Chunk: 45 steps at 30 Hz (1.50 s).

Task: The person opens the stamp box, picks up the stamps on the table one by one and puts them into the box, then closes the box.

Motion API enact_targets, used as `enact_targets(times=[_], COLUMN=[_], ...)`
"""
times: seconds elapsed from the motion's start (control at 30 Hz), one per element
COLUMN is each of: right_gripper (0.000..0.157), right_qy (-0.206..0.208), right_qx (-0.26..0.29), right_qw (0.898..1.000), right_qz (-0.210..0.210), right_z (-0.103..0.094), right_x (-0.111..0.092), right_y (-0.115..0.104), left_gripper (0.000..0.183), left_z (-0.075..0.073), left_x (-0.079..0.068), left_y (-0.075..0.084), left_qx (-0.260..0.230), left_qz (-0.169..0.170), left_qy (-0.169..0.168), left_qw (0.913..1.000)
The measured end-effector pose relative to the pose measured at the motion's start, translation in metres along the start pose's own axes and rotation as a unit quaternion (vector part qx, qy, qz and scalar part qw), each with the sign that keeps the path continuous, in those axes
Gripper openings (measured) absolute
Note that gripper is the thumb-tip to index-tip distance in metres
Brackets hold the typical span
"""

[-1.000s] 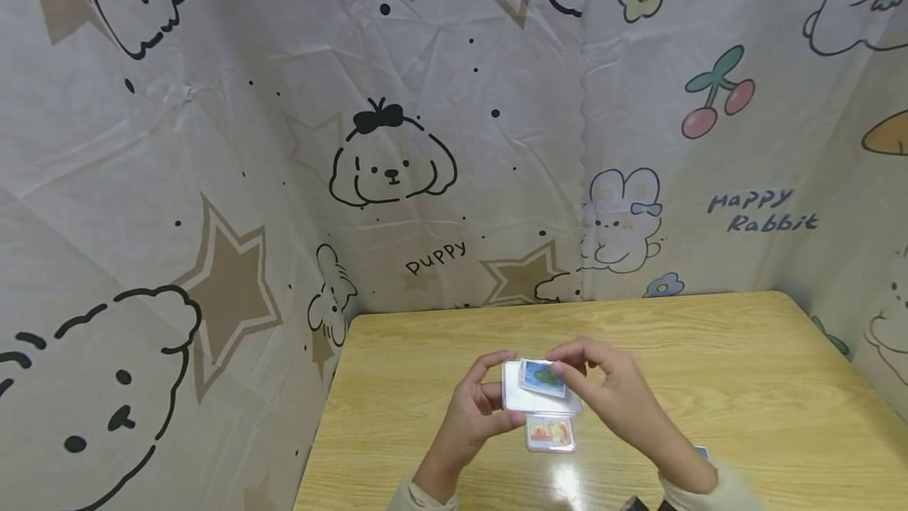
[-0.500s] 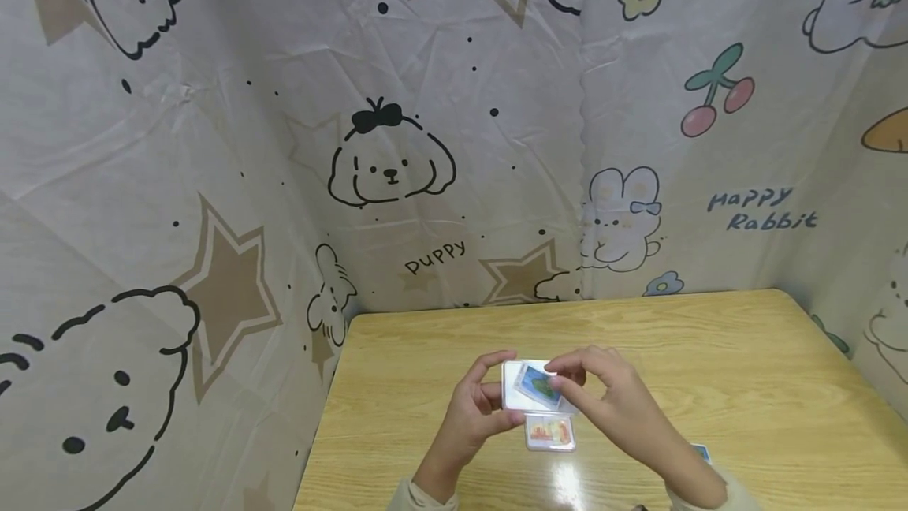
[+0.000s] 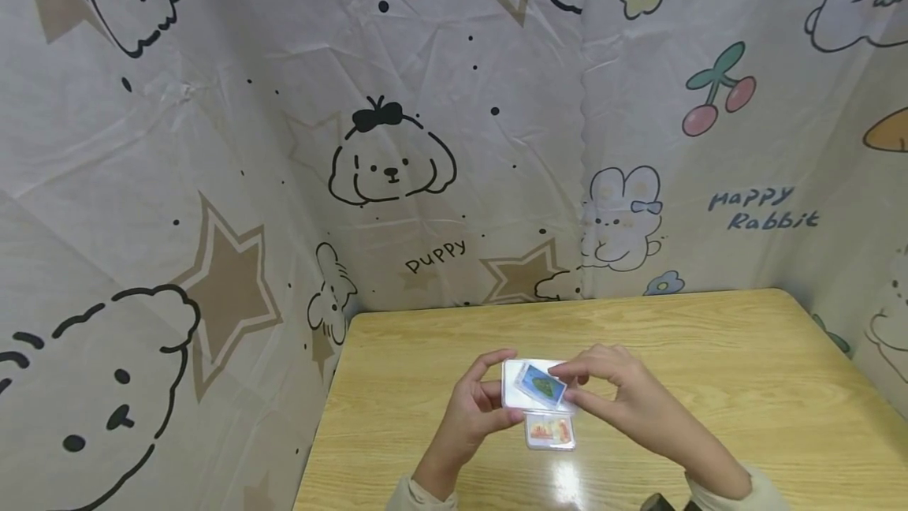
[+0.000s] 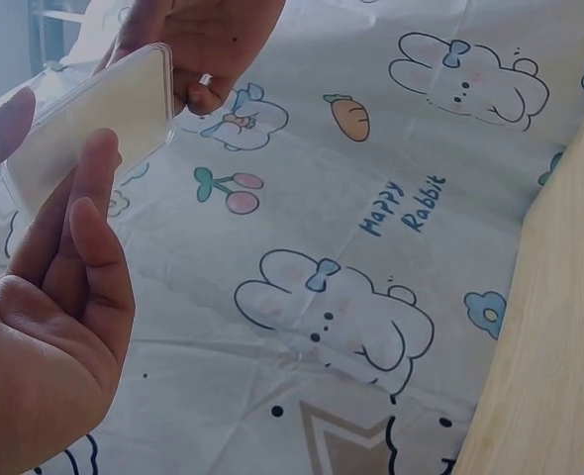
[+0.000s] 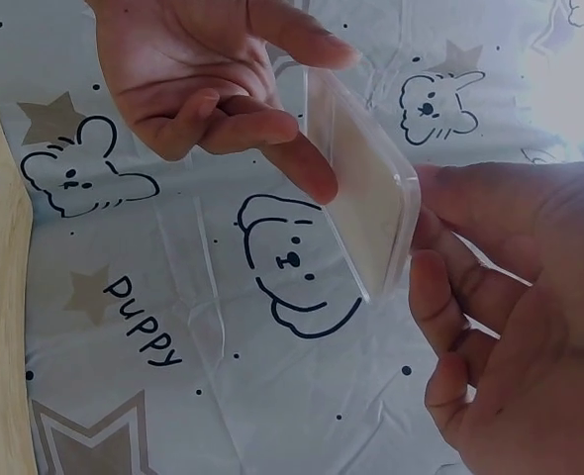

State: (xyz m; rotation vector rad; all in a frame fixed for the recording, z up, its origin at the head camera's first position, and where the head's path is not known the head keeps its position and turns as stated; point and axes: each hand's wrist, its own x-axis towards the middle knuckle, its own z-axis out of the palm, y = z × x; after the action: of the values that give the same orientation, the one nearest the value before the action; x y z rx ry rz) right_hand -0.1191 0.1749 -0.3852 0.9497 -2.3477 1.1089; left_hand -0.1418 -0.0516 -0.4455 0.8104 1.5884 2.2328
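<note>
My left hand (image 3: 471,416) holds a flat, clear-edged plastic case (image 3: 512,397) with a white face above the table, thumb on its near edge and fingers at its far left. Over that face lies a small blue picture card (image 3: 541,385) with a green shape on it, turned askew. My right hand (image 3: 627,397) pinches the card's right end between thumb and forefinger. In the left wrist view the case (image 4: 124,124) shows its pale underside, with left fingers supporting it from below. The right wrist view also shows the case (image 5: 361,198) from underneath; the card is hidden there.
On the wooden table (image 3: 397,385), just on the near side of the held case, lies a small clear case (image 3: 550,432) with an orange-and-white picture. A dark object (image 3: 658,503) shows at the bottom edge. A printed cloth (image 3: 426,219) hangs around the table.
The blue card has turned clockwise on the white face. My right hand has shifted slightly right, and its forearm now covers a blue item on the table. The left hand stays put.
</note>
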Motion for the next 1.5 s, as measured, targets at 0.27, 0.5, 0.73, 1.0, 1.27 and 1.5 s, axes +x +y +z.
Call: enact_targets(times=[0.27,0.5,0.73,1.0,1.27,1.5], right_gripper=[0.031,0.033,0.028,0.019,0.008,0.03], right_qy=[0.012,0.027,0.031,0.077,0.112,0.137], right_qx=[-0.011,-0.013,-0.018,-0.028,-0.065,-0.123], right_qw=[1.0,0.998,0.998,0.993,0.985,0.971], right_qz=[-0.022,-0.058,-0.05,-0.088,-0.112,-0.151], right_z=[0.005,0.008,0.011,0.012,0.01,0.018], right_x=[-0.001,-0.002,-0.002,-0.003,-0.005,0.001], right_y=[-0.001,-0.002,-0.004,-0.005,-0.008,-0.011], left_gripper=[0.075,0.078,0.074,0.074,0.075,0.073], left_z=[0.0,0.0,0.0,0.0,0.0,0.002], left_x=[0.001,0.0,0.0,-0.001,0.0,0.001], left_y=[-0.002,-0.003,-0.003,0.0,-0.001,-0.002], left_qx=[-0.008,-0.01,-0.005,0.007,0.003,0.0], left_qz=[0.019,0.031,0.034,0.025,0.033,0.043], left_qy=[-0.014,-0.021,-0.017,-0.004,-0.007,-0.017], left_qw=[0.9997,0.9993,0.9993,0.9997,0.9994,0.9989])
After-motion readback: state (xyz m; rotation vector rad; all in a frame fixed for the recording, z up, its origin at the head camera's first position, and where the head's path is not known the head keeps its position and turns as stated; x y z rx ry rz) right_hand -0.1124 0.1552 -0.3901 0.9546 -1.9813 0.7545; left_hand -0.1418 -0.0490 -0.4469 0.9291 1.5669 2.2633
